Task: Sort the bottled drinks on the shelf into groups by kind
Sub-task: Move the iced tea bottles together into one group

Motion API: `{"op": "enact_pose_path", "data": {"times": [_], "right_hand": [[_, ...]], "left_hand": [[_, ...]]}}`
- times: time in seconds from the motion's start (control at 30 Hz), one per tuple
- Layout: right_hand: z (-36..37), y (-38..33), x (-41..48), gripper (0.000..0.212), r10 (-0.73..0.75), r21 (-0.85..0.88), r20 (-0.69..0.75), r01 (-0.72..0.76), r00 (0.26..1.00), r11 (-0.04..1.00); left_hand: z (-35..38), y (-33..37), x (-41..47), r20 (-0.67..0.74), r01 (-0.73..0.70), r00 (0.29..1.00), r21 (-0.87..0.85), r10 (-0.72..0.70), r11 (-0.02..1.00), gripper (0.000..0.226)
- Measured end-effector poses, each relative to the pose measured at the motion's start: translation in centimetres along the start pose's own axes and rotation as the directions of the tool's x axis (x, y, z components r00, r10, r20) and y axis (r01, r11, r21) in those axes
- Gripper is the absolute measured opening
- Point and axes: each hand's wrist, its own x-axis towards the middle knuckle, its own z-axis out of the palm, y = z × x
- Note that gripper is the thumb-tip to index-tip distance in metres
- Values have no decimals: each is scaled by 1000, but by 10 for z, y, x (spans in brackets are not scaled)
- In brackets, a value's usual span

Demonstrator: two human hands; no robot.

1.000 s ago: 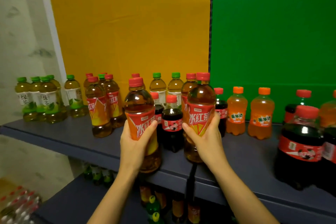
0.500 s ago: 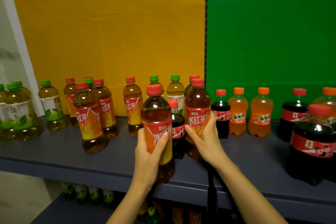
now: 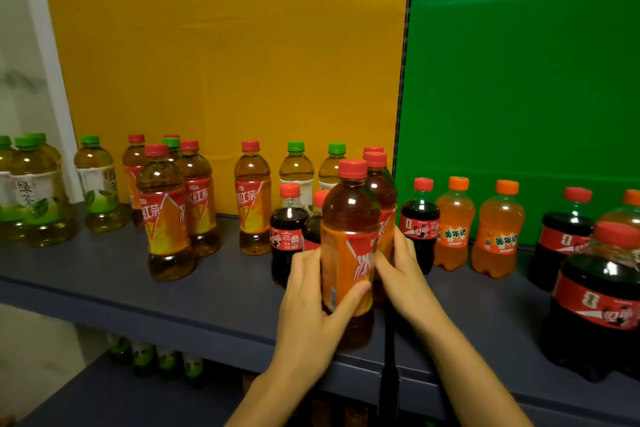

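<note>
Subject: dark blue-grey shelf [image 3: 207, 291] of bottled drinks, backed by a yellow panel [image 3: 225, 45] and a green panel [image 3: 519, 62] that meet at a black vertical seam strip [image 3: 403, 97]. All positions are given from that strip.

Hands: the left hand [image 3: 311, 308] has thumb and fingers curled round the orange label of a red-capped amber iced-tea bottle [image 3: 349, 225], just left of the strip and toward the shelf's front edge. Whether its base rests on the shelf cannot be told. The right hand [image 3: 403, 274] is closed on the label of a second red-capped iced-tea bottle [image 3: 381, 180], directly below the strip and partly hidden behind the first. Both bottles are upright and touching or nearly so.

Left of the strip:
- two small red-capped cola bottles [image 3: 287, 236], close by
- two green-capped pale tea bottles [image 3: 297, 166], at the back
- one lone iced-tea bottle [image 3: 252, 198], further left
- a cluster of iced-tea bottles [image 3: 166, 211] with one green cap among them, well left
- green-tea bottles with white labels [image 3: 34, 191], farthest left

Right of the strip:
- one small cola bottle [image 3: 420, 218], just beside it
- two orange-capped orange soda bottles [image 3: 453, 218]
- larger cola bottles [image 3: 599, 291], farthest right

Below the strip, more bottles stand on a lower shelf [image 3: 104, 392], kinds unclear.
</note>
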Motion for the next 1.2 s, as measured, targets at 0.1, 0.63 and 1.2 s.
{"op": "enact_pose_path", "data": {"times": [0.1,0.63,1.2], "right_hand": [[-7,-5,-1,43,-2,13,0,2,1000,1000],[26,-54,-50,25,-425,-268,-446,335,788,903],[158,-30,-38,77,-290,-548,-402,26,868,836]], "left_hand": [[5,4,2,-19,37,999,77,-36,996,51],[-45,-55,52,-214,-61,975,6,60,998,42],[-84,-117,99,339,195,936,-289,-91,937,50]]}}
